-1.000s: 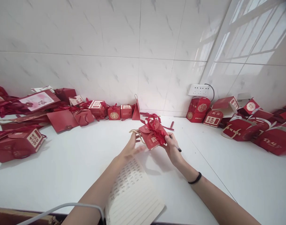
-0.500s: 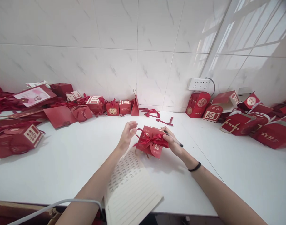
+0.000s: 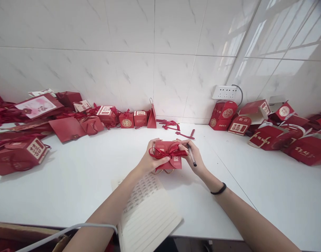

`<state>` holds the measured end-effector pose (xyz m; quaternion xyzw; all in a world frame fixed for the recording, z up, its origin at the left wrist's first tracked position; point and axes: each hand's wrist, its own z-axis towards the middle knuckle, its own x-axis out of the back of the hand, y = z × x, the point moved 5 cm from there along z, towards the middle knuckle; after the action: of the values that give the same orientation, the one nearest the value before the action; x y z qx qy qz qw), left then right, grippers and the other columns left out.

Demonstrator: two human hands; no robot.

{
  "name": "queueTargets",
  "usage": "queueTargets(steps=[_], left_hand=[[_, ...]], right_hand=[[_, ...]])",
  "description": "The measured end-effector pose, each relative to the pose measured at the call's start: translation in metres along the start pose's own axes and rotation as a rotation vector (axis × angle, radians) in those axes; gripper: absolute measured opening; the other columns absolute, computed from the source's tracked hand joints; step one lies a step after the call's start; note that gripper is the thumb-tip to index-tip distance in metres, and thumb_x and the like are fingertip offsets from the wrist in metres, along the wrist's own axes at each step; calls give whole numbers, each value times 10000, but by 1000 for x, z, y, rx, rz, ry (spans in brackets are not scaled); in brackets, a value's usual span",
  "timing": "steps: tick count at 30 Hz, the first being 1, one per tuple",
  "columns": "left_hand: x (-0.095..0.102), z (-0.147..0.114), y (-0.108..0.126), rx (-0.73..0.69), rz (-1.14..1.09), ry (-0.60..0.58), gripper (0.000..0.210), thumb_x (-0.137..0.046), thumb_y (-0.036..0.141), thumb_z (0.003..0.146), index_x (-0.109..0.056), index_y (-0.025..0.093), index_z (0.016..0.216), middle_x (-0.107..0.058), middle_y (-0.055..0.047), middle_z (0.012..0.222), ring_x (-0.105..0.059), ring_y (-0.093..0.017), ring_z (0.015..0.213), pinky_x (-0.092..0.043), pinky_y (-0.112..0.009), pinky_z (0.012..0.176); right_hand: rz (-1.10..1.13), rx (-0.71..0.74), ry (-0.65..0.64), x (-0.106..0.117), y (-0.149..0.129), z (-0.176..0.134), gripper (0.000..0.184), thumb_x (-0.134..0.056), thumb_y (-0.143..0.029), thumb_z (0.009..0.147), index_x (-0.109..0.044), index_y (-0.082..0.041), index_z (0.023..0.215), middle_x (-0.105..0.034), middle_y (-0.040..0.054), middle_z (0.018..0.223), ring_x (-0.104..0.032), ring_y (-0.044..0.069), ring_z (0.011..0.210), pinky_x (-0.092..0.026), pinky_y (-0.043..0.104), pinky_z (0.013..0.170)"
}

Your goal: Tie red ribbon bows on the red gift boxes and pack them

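Note:
A small red gift box [image 3: 177, 163] with gold print and a red ribbon bow [image 3: 173, 151] is held over the table in front of me. My left hand [image 3: 149, 160] is closed on its left side, the thumb lying across the front by the bow. At the right end of the ribbon is my right hand [image 3: 198, 161], closed, with a pen [image 3: 193, 157] held in it pointing down. Its fingertips touch the ribbon or the box's edge; which one I cannot tell. Gold cord handles show around the box. Beneath lies a notebook [image 3: 155, 217] with handwritten lines.
Red boxes and ribbons crowd the table's left side, such as a large box [image 3: 18, 155]. More red boxes [image 3: 271, 138] are piled at the right. Loose red strips [image 3: 185, 134] lie near the wall, and a power strip [image 3: 225, 92] is on the wall. A grey cable [image 3: 71, 229] crosses my left forearm.
My left hand, open beside the box before, has closed on its left side. The box has turned slightly and levelled. The pen in my right hand now points more downward.

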<state>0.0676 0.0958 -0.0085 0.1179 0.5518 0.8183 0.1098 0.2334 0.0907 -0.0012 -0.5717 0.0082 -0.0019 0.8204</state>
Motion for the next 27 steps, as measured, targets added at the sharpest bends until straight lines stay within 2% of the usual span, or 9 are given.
queueTargets(steps=[3,5,8,11,14,19,23,25,27], left_hand=[[3,0,0,14,-28,-5,683,-725,291,625,-318,206,1167,-501,-89,1144,-546,-230,1001,-429,-390,879],[4,-1,2,20,-89,-29,684,-722,287,628,-319,222,1176,-516,-79,1143,-552,-230,1003,-425,-395,888],[4,-1,3,24,-174,-42,706,-728,295,612,-321,237,1187,-550,-67,1098,-573,-232,967,-436,-406,871],[5,0,3,30,-180,9,710,-730,310,608,-329,234,1189,-552,-71,1097,-581,-237,966,-436,-420,878],[8,1,2,16,-99,67,692,-741,308,608,-348,216,1171,-538,-87,1122,-570,-241,998,-422,-425,903],[10,0,4,-22,39,56,739,-750,313,602,-335,216,1206,-475,-110,1224,-534,-252,1062,-415,-416,922],[12,-2,18,-196,241,137,665,-749,286,596,-418,233,1170,-387,-85,1321,-423,-264,1193,-361,-400,992],[11,-3,26,-285,297,150,546,-731,271,616,-479,231,1099,-395,-73,1319,-391,-262,1223,-341,-404,1011],[9,-4,31,-328,326,136,388,-707,255,645,-536,222,992,-436,-70,1277,-428,-254,1191,-355,-408,997]], right_hand=[[-42,-16,37,0,-1,1,402,-652,-580,661,-491,-217,721,-563,18,714,-567,212,749,-481,334,667],[-117,22,48,0,-3,1,408,-635,-586,675,-491,-206,648,-514,2,629,-537,187,661,-467,322,632],[-163,116,17,-2,-7,-1,384,-606,-557,724,-500,-200,632,-547,17,666,-551,207,740,-445,321,666],[-167,139,-7,-4,-7,-3,362,-584,-536,756,-493,-202,647,-607,37,769,-567,222,792,-439,336,693],[-182,139,-3,-4,-6,-4,354,-569,-524,770,-478,-203,652,-628,49,820,-573,231,821,-437,334,692],[-209,153,1,-3,-5,-5,316,-541,-480,800,-467,-205,662,-635,56,894,-575,219,816,-432,331,693],[-242,158,13,-3,-5,-5,319,-520,-487,810,-448,-216,657,-604,29,748,-577,231,843,-440,334,720],[-262,157,23,-2,-5,-4,332,-518,-505,805,-450,-216,656,-582,16,704,-580,224,807,-443,331,714],[-275,159,31,-1,-4,-4,352,-519,-526,796,-449,-215,650,-562,8,679,-571,208,741,-448,330,700]])
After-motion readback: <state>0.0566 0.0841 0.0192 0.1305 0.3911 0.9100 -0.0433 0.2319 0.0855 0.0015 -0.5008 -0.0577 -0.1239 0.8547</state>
